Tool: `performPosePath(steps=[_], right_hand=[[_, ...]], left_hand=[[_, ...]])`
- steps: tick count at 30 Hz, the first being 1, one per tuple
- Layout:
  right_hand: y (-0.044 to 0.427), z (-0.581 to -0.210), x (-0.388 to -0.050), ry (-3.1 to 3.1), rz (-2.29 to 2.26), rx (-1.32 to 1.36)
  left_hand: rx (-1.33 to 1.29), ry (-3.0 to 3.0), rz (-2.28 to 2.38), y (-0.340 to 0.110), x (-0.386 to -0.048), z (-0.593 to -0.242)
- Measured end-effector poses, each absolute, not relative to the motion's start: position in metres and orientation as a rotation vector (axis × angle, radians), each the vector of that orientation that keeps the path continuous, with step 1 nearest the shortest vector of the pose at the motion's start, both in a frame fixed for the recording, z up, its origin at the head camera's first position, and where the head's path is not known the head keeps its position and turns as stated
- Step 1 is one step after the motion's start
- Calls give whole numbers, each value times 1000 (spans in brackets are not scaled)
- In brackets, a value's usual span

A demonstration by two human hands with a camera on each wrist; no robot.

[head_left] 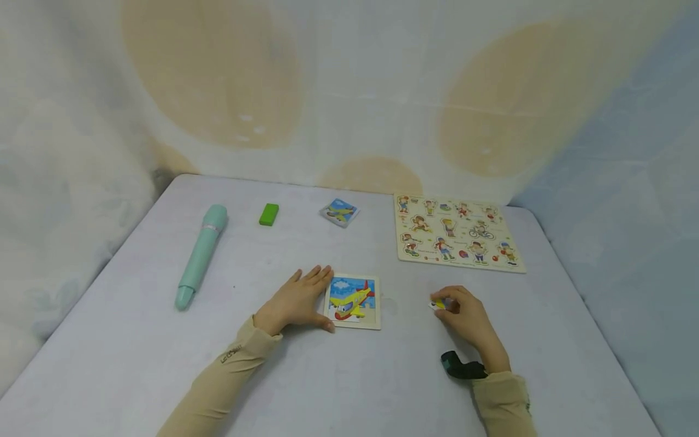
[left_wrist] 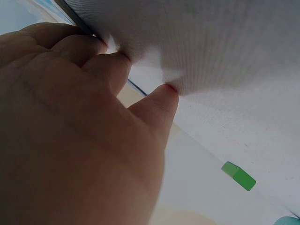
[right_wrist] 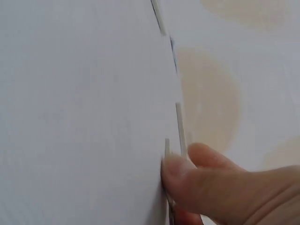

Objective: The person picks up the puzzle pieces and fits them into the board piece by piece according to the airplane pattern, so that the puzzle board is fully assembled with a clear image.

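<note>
A square jigsaw puzzle with a yellow airplane picture [head_left: 352,300] lies on the table in the head view. My left hand [head_left: 303,300] rests at its left edge with fingers spread, thumb near the lower left corner; the left wrist view shows this hand [left_wrist: 93,112] from close by. To the right of the puzzle, my right hand [head_left: 464,315] pinches a small puzzle piece [head_left: 436,304] between thumb and fingers. In the right wrist view, thumb and fingers hold that thin piece [right_wrist: 167,146] edge-on, and its picture is hidden there.
A peg puzzle board [head_left: 455,233] with cartoon figures lies at the back right. Near the back edge are a small airplane picture square [head_left: 340,212] and a green block [head_left: 269,214]. A mint-green microphone-shaped toy [head_left: 201,258] lies on the left. A black strap [head_left: 461,367] circles my right wrist.
</note>
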State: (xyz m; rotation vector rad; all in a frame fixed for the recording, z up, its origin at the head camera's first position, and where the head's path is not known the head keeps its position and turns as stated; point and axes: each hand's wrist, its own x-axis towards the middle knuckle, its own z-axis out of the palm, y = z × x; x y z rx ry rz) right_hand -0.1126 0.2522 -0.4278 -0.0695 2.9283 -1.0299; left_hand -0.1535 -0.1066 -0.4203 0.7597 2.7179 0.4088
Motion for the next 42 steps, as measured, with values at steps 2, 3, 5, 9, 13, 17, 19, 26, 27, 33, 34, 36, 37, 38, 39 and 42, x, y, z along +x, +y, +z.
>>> performPosePath(steps=[2, 3, 5, 9, 13, 17, 19, 26, 27, 33, 34, 36, 37, 38, 39, 42], right_hand=[[249, -430, -114, 2929, -1060, -82], [247, -430, -115, 2930, -1063, -78], [245, -430, -117, 2920, -1063, -73], [241, -427, -124, 2912, -1008, -111], [232, -423, -138, 2866, -991, -146], [224, -423, -152, 2830, -1023, -181], [222, -426, -156, 2823, -1050, -207], [221, -435, -160, 2801, -1236, -241], [221, -436, -160, 2798, -1274, -244], [226, -443, -163, 2731, -1540, -220], [226, -444, -164, 2699, -1592, -196], [227, -444, -164, 2626, -1680, -141], [227, -444, -165, 2595, -1712, -113], [227, -444, -165, 2579, -1717, -99], [227, -444, -165, 2568, -1716, -76], [227, -443, -166, 2565, -1680, -42]], left_hand=[[762, 2721, 413, -107, -154, -419], [762, 2722, 417, -107, -154, -419], [759, 2721, 410, -107, -154, -418], [769, 2720, 407, -107, -154, -418], [772, 2723, 419, -108, -153, -418], [769, 2723, 431, -107, -152, -420], [777, 2720, 428, -107, -152, -422], [773, 2729, 412, -107, -152, -422], [771, 2731, 415, -107, -152, -422], [774, 2722, 423, -107, -152, -419], [772, 2720, 422, -106, -152, -418], [769, 2719, 422, -106, -152, -418], [768, 2720, 421, -106, -152, -418], [768, 2720, 421, -106, -152, -418], [768, 2720, 421, -106, -152, -418], [767, 2720, 423, -106, -152, -418]])
